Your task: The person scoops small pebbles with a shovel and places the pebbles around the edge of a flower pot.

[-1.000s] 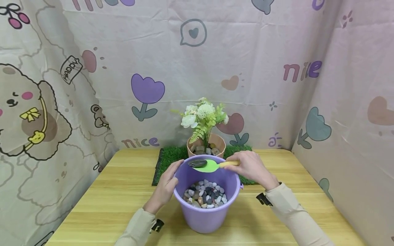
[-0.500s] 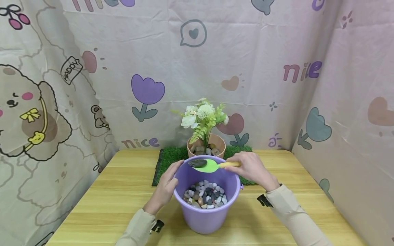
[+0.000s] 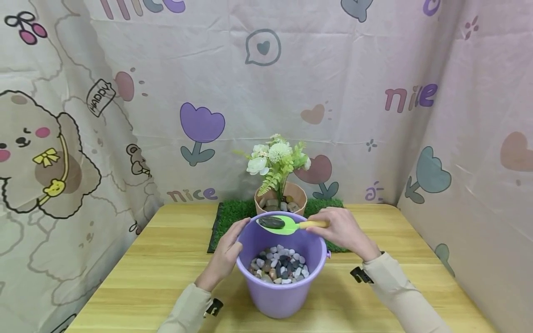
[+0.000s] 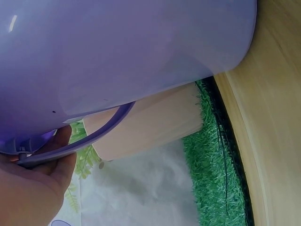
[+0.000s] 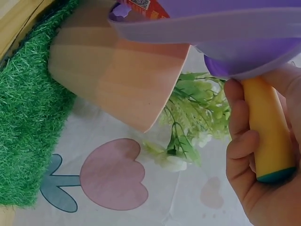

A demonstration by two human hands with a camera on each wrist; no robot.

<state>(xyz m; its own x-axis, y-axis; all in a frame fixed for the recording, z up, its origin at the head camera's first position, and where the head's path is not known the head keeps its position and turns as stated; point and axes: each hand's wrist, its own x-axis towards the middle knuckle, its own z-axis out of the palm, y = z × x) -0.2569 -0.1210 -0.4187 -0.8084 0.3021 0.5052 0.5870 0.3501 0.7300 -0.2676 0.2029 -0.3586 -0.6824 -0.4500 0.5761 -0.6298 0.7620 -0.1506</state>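
Observation:
A purple bucket (image 3: 280, 298) stands on the table with a layer of mixed pebbles (image 3: 280, 266) in its bottom. My left hand (image 3: 225, 249) grips its rim on the left; in the left wrist view the fingers (image 4: 60, 169) lie by the bucket's hanging handle (image 4: 101, 132). With my right hand (image 3: 339, 229) I hold a small trowel by its yellow handle (image 5: 269, 127). The trowel's green blade (image 3: 290, 225) is level over the far part of the bucket's opening, carrying a dark stone (image 3: 271, 222). In the right wrist view the bucket's rim hides the blade.
Behind the bucket, a peach flowerpot (image 3: 300, 194) with stones and white artificial flowers (image 3: 278, 152) stands on a green turf mat (image 3: 235, 210). The wooden table (image 3: 166, 268) extends to both sides. Printed cloth (image 3: 250, 101) hangs around the back and sides.
The trowel has shifted slightly right, and the dark stone lies a little farther back on the blade. The whole head view has moved slightly; the left hand keeps its place on the bucket.

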